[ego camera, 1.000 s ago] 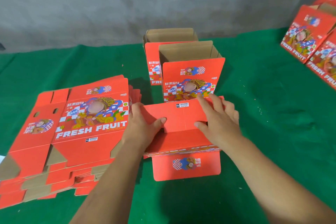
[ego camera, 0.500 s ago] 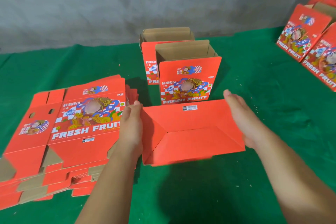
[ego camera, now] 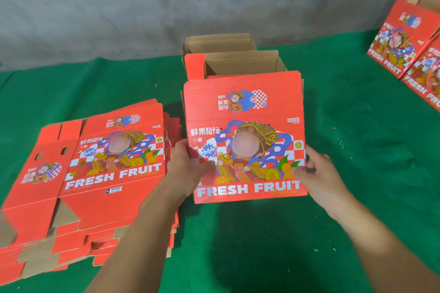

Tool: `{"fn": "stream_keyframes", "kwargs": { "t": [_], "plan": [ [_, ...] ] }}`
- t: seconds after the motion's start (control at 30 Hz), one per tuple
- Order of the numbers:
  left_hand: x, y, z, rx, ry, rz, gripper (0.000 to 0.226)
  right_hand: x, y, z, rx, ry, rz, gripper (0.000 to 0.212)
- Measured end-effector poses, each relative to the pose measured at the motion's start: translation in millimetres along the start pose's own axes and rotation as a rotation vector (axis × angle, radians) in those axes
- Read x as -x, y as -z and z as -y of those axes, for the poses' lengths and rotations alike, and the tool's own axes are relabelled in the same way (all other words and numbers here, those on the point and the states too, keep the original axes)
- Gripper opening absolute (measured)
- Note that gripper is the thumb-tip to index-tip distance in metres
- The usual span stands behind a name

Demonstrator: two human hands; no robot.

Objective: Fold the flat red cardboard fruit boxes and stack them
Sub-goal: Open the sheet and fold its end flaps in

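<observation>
Fingers: left hand (ego camera: 188, 169) curls round the left edge of the folded box (ego camera: 245, 138), thumb lying over the printed front; right hand (ego camera: 316, 173) pinches the right edge, thumb on the front and the other fingers hidden behind the panel.
Grip purpose: a hold at both side edges, low on the panel, likely keeps the freshly squared walls from springing back flat while the box is carried.
Held box: upright, printed "FRESH FRUIT" face toward the camera, bottom edge seemingly lifted off the green table cover (ego camera: 357, 150); whether it touches the cloth cannot be told.
Position: directly in front of the row of finished boxes (ego camera: 240, 64), which stand open-topped one behind another, brown insides showing.
Reason for place: the held box lines up with that row, so it looks ready to be set down as the next in line, face matching the others.
Flat stock: pile of flat boxes (ego camera: 95, 173) lies just left of the left forearm, within easy reach for the next pick; top sheet printed side up.
Far right: more red boxes (ego camera: 404, 38) lean at the table edge, well apart from the work.
Stage: folding of this box appears done; placing it remains, and many flats are left.
Risk: an unlocked bottom flap could let the box collapse on release.
</observation>
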State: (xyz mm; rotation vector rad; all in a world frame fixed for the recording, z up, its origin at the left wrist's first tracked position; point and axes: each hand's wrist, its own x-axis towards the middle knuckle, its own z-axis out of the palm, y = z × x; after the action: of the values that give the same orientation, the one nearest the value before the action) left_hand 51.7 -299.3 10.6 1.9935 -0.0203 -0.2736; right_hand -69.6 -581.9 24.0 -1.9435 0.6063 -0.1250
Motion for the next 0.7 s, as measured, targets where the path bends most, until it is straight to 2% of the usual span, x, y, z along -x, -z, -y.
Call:
{"fn": "stream_keyframes", "kwargs": {
  "t": [0.07, 0.13, 0.2, 0.27, 0.33, 0.37, 0.43, 0.47, 0.5, 0.57, 0.63, 0.7],
  "plan": [
    [-19, -1, -6, -0.211, -0.026, 0.034, 0.061, -12, -7, 0, -0.144, -0.109, -0.02, 0.025],
    [-42, -1, -16, -0.322, -0.05, 0.141, 0.057, -33, -13, -2, -0.156, -0.184, -0.008, 0.018],
    [-63, -3, -28, -0.478, -0.099, 0.169, 0.053, -57, -21, -2, -0.193, -0.245, 0.001, 0.018],
    [-83, -11, -35, -0.522, -0.112, 0.133, 0.044, -83, -29, -4, -0.233, -0.263, 0.005, 0.027],
    [-102, -24, -32, -0.443, -0.059, 0.103, 0.032, -110, -36, -4, -0.297, -0.265, 0.07, 0.045],
    [-110, -30, -30, -0.353, -0.011, 0.14, 0.039, -123, -39, -3, -0.372, -0.285, 0.128, 0.058],
    [-122, -44, -25, -0.147, 0.034, 0.352, 0.081, -147, -49, 0, -0.499, -0.315, 0.234, 0.086],
    [-128, -53, -23, -0.096, 0.022, 0.447, 0.095, -159, -55, 3, -0.519, -0.31, 0.253, 0.097],
    [-133, -63, -23, -0.066, 0.002, 0.501, 0.099, -170, -62, 7, -0.526, -0.305, 0.245, 0.104],
    [-142, -82, -26, 0.001, -0.009, 0.466, 0.086, -180, -83, 22, -0.496, -0.325, 0.175, 0.094],
    [-139, -94, -28, 0.001, -0.025, 0.33, 0.053, -175, -108, 35, -0.384, -0.339, 0.117, 0.062],
    [-125, -92, -26, -0.051, -0.061, 0.238, 0.035, -156, -137, 42, -0.305, -0.308, 0.202, 0.037]
  ]
}}
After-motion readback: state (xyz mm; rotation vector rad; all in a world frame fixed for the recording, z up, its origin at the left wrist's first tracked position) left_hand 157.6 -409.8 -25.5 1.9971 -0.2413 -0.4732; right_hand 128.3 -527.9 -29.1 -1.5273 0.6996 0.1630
